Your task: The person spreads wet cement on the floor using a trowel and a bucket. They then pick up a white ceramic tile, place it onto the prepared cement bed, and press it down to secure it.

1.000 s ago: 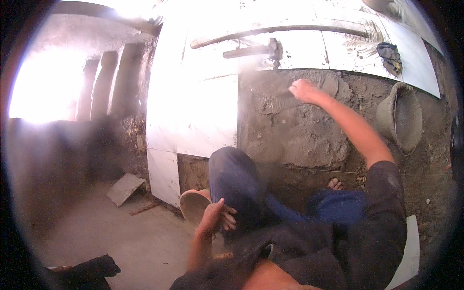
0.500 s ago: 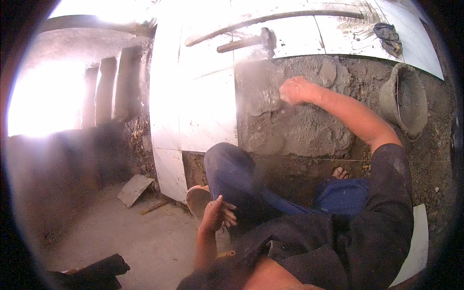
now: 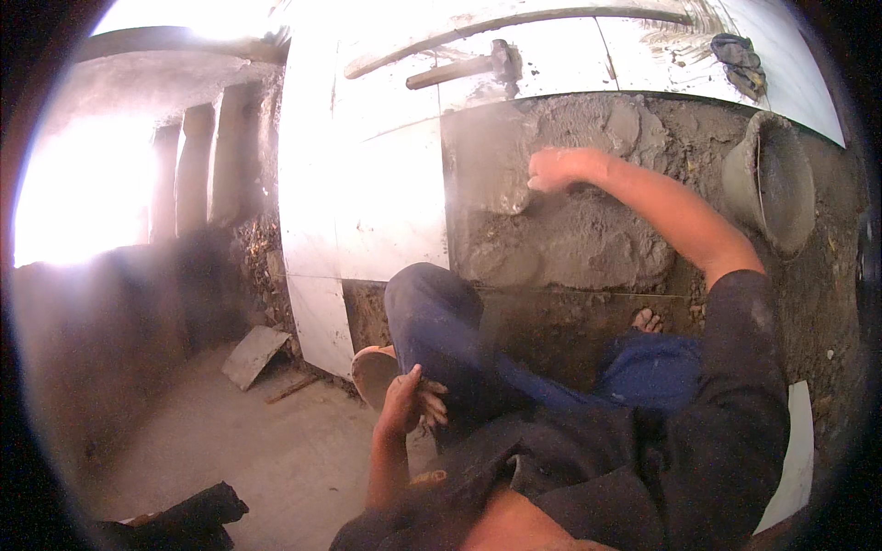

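My right hand (image 3: 554, 171) is closed in a fist over the wet grey mortar bed (image 3: 588, 253). It grips what looks like a trowel (image 3: 510, 195); the blade is coated in mortar and blends into the bed, and the handle is hidden in my fingers. Along the bed's left and far sides lie white floor tiles (image 3: 390, 202). My left hand (image 3: 415, 401) hangs beside my bent left knee, fingers loosely apart, holding nothing.
A hammer (image 3: 464, 72) and a long wooden strip (image 3: 524, 26) lie on the far tiles, with a dark crumpled cloth (image 3: 738, 66) at right. A mortar-caked bowl (image 3: 770, 184) tilts beside the bed. A string (image 3: 588, 292) crosses its near edge. A broken tile piece (image 3: 254, 356) lies at left.
The trowel has shifted slightly across the mortar, and my right fist has turned a little with it. My left hand stays beside the knee. The whole view has moved slightly.
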